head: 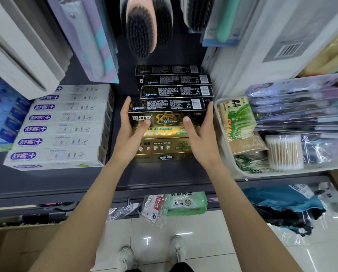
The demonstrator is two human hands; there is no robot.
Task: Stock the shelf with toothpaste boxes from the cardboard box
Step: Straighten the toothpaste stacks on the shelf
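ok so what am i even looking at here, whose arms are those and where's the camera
There is no machine here. One camera sits on a person's head and looks down, so the arms are that person's own, with their shoes on the floor below. The left hand and right hand grip the two ends of a black and gold toothpaste box, on a stack on the dark shelf. More black boxes sit behind it. White toothpaste boxes lie to the left, and a tray with cotton swabs to the right. A cardboard box stands at lower left.
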